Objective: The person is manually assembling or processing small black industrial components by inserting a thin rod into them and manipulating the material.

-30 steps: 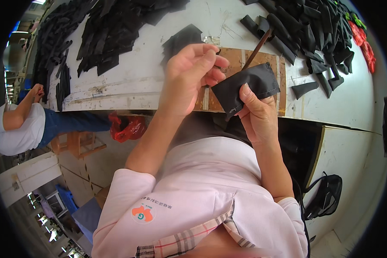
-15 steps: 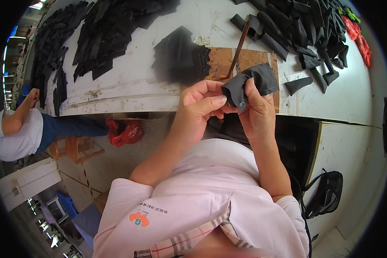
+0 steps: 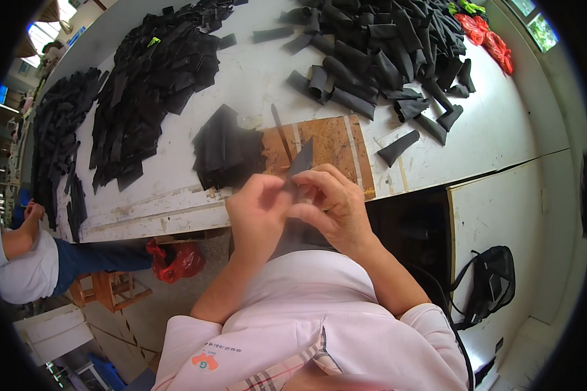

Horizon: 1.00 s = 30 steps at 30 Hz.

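A dark grey-black fabric piece (image 3: 301,160) stands up between my two hands, narrow edge toward me, above the table's front edge. My left hand (image 3: 257,212) is closed on its left side, the fingers slightly blurred. My right hand (image 3: 342,208) has its fingers curled, with fingertips against the cloth's right side; part of the cloth is hidden behind them. Beyond my hands a brown board (image 3: 336,146) lies on the table, with a thin dark stick (image 3: 280,130) slanting over it. Left of the board sits a stack of flat black fabric pieces (image 3: 225,150).
Many black fabric tubes (image 3: 378,58) are heaped at the far right, beside red plastic bags (image 3: 486,39). Flat black pieces (image 3: 153,85) form long piles on the left. Another person (image 3: 26,260) works at far left, near a wooden stool (image 3: 111,287). A black bag (image 3: 489,287) hangs at right.
The view has shifted, bringing more of the table's far side into sight. The fabric piece has turned from broad side to narrow edge, and my hands have come closer together.
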Available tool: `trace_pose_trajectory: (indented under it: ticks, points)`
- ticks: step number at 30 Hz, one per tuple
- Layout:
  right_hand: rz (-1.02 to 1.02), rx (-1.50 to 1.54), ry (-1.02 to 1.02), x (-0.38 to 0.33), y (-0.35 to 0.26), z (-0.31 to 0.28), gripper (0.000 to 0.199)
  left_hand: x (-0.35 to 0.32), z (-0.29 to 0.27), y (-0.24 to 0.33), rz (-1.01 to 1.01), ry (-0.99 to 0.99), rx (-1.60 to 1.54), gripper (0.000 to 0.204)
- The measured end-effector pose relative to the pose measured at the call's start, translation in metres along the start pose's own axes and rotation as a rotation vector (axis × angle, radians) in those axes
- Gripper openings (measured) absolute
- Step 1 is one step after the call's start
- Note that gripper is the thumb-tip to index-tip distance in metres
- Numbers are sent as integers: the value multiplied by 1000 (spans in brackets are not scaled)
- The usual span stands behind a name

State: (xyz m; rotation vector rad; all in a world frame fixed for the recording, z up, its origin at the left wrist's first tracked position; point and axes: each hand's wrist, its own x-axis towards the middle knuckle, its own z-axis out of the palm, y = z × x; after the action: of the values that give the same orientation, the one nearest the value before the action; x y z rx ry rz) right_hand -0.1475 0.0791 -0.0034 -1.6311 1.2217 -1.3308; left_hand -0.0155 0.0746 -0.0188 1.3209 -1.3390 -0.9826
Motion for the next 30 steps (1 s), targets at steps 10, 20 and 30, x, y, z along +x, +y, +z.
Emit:
trace_pose_trajectory:
  ticks: [10, 20, 30]
  points:
    - [-167, -549, 39, 0, 44, 26, 15, 5, 6, -11, -149, 79, -173, 10]
    - [736, 1227, -209, -1, 31, 20, 13, 7, 3, -15, -22, 133, 74, 18]
    - [641, 1050, -197, 2, 43, 15, 17, 3, -12, -1, -597, -366, -1299, 27]
